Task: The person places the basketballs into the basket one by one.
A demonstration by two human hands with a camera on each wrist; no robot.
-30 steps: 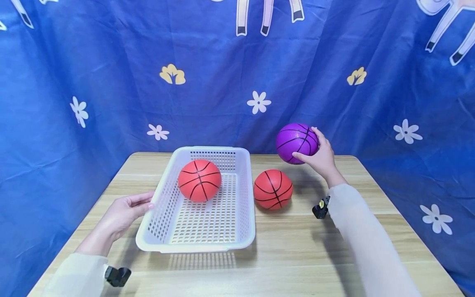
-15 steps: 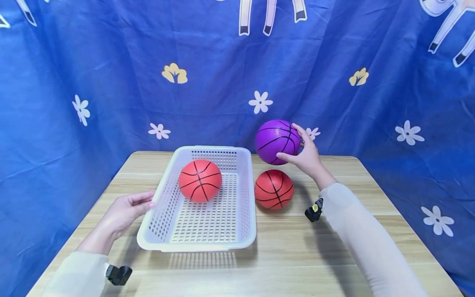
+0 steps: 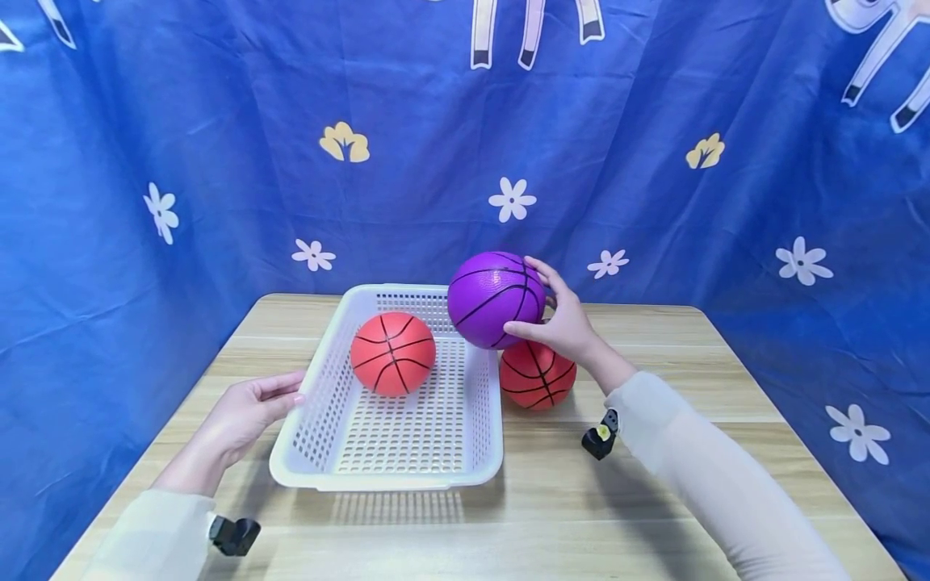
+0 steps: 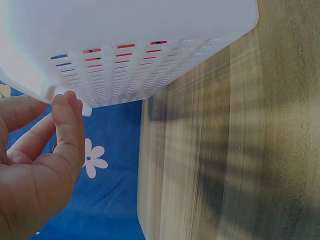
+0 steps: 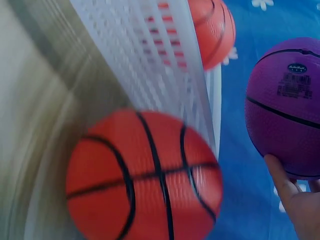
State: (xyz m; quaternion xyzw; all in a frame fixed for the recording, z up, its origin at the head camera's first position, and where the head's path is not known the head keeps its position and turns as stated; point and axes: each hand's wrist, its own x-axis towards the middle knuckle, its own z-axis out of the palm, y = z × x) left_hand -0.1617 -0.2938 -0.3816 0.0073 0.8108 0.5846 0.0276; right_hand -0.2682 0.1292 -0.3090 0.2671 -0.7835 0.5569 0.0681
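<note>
Purple ball in its grip, our right hand hangs high, likely to clear the basket. Our left hand pinches the basket's left rim, probably for steadiness.

Carried the purple ball leftward in the right hand, now partly hiding the basket and outer red ball.

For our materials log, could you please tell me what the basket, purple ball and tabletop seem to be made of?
Basket: likely moulded plastic, smooth and white, with evenly slotted walls.
Purple ball: probably rubber or vinyl, given its pebbled skin and soft highlight.
Tabletop: low-sheen wood or laminate; the grain alone cannot settle which.
</note>
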